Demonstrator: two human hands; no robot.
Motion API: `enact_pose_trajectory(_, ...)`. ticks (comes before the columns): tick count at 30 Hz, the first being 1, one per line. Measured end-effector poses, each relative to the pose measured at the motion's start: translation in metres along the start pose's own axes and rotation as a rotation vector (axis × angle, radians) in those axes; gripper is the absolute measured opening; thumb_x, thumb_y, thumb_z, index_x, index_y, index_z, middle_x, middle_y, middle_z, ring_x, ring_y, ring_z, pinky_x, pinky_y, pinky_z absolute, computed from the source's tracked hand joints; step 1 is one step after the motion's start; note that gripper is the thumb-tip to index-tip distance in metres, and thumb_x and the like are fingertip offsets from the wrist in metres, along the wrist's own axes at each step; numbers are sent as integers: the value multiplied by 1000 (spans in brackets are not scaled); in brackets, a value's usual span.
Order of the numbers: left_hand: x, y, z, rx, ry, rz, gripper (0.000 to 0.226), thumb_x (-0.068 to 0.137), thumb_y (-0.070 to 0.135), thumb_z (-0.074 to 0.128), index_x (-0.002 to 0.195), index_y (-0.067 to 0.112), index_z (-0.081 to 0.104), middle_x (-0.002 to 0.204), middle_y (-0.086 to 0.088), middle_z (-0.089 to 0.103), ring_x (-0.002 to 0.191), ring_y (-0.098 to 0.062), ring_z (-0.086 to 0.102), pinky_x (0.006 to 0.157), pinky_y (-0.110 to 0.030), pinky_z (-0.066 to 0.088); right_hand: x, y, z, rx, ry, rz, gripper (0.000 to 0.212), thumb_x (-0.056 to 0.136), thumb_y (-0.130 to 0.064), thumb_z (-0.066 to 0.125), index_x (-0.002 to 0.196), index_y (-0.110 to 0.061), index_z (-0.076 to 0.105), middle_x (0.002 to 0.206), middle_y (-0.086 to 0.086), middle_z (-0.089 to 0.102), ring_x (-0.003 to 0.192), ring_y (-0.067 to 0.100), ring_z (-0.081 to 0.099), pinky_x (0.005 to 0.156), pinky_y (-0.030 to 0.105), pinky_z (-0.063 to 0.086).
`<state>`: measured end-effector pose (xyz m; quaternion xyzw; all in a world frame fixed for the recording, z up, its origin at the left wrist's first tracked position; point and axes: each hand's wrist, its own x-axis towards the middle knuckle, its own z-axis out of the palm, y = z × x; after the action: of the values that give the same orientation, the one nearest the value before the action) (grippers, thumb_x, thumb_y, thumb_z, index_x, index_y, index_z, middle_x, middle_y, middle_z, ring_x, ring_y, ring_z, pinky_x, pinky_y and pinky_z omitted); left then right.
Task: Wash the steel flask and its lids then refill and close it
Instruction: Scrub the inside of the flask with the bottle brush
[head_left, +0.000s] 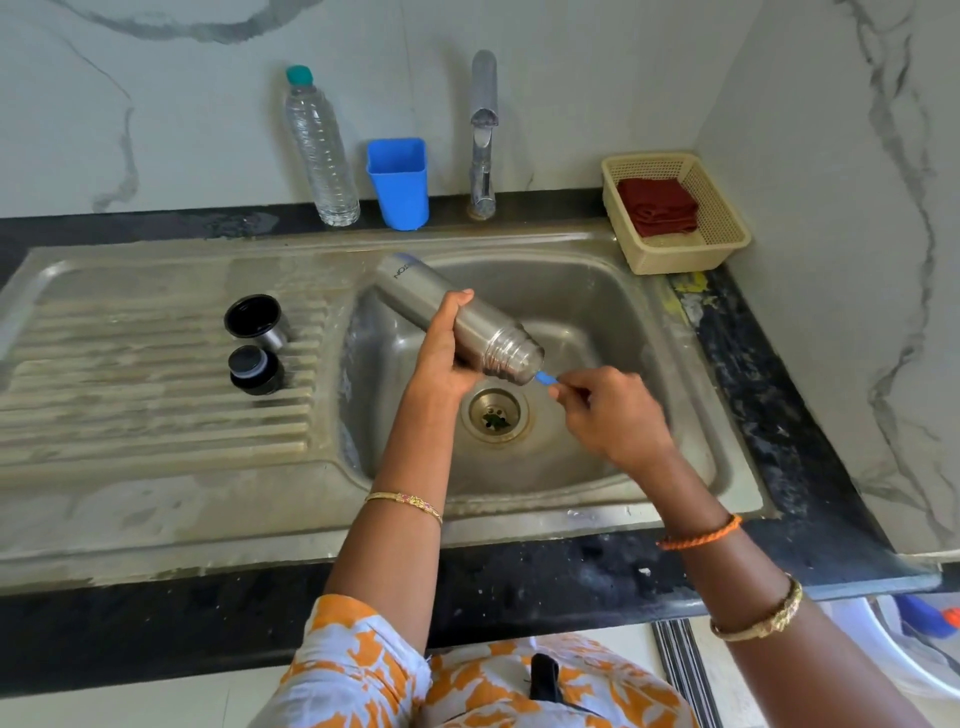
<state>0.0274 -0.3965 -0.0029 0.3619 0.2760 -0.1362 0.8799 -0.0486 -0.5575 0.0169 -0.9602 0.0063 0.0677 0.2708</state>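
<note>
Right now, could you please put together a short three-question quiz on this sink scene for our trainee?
1. True or false: the steel flask stands upright on the ribbed draining board.
2. Which hand grips the flask's body? A) left hand B) right hand
3. Fill in: the two black lids, the cup-shaped lid and the round stopper, rest on the ______.

Key:
1. False: it is held tilted over the steel sink basin, mouth down towards the person.
2. A. The right hand pinches a thin blue handle that goes into the flask's mouth.
3. Draining board, left of the basin.
</note>
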Motion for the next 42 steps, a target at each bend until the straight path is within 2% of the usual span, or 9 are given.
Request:
enact_pose_trajectory(5, -2, -2, 0, 7, 35, -30, 28, 81, 21, 72, 98, 8, 53, 89, -12, 63, 83, -26, 64, 71, -44, 55, -13, 1, 16, -340, 387, -223, 10, 84, -18, 67, 79, -10, 70, 65, 3, 60, 49, 34, 56, 44, 28, 40)
enact_pose_trajectory(12, 0, 2, -9, -106, -321, 52, 49, 76, 27, 69, 118, 11, 50, 111, -16, 62, 106, -29, 56, 86, -41, 53, 0, -1, -6, 1223, -511, 462, 30, 100, -23, 41, 79, -8, 57, 49, -7, 27, 32, 2, 18, 30, 13, 12)
enact_pose_trajectory(16, -2, 23, -8, 111, -271, 47, 87, 59, 42, 83, 133, 15, 47, 112, -10, 63, 106, -28, 60, 83, -43, 53, -3, 6, -1, 604, -20, 80, 22, 93, -25, 57, 78, -16, 71, 53, -6, 47, 40, 6, 37, 43, 19, 28)
enact_pose_trajectory(23, -11, 11, 1, 60, 65, -32, 54, 81, 36, 74, 117, 9, 44, 101, -15, 60, 90, -28, 60, 83, -52, 50, -6, 19, 8, -217, 457, -307, 10, 86, -26, 64, 82, -21, 71, 66, -4, 64, 54, 27, 60, 43, 24, 39)
enact_pose_trajectory(26, -11, 5, -1, 18, 42, -30, 49, 81, 28, 72, 118, 7, 48, 101, -14, 61, 91, -28, 62, 75, -47, 54, -3, 16, 10, -82, 276, -150, 17, 90, -29, 60, 81, -20, 72, 62, -1, 60, 58, 22, 56, 52, 28, 44)
enact_pose_trajectory(30, -10, 7, -2, -57, -94, 17, 54, 80, 29, 70, 124, 7, 49, 103, -14, 63, 99, -30, 64, 76, -44, 57, 6, 12, -3, 1003, -414, 412, 32, 98, -27, 45, 78, -11, 63, 52, -5, 27, 34, 5, 20, 33, 16, 16)
enact_pose_trajectory(32, -11, 10, -3, -20, -130, 15, 56, 81, 30, 70, 128, 8, 47, 107, -14, 62, 101, -29, 62, 80, -46, 55, 7, 14, -6, 1142, -511, 482, 32, 99, -27, 41, 83, -8, 62, 51, -7, 25, 34, 3, 18, 31, 15, 12)
enact_pose_trajectory(38, -16, 17, -6, 117, 117, -92, 60, 75, 29, 79, 122, 11, 46, 108, -15, 61, 96, -29, 60, 70, -46, 54, -5, 24, 7, -133, 390, -310, 17, 91, -32, 60, 84, -22, 72, 56, -9, 58, 52, 22, 55, 46, 25, 40)
enact_pose_trajectory(42, -13, 8, -15, 218, 193, -90, 65, 72, 33, 80, 124, 10, 48, 106, -13, 64, 93, -24, 63, 65, -40, 51, -7, 31, 10, -235, 473, -450, 27, 90, -39, 51, 90, -24, 73, 68, -6, 66, 55, 21, 62, 37, 24, 42)
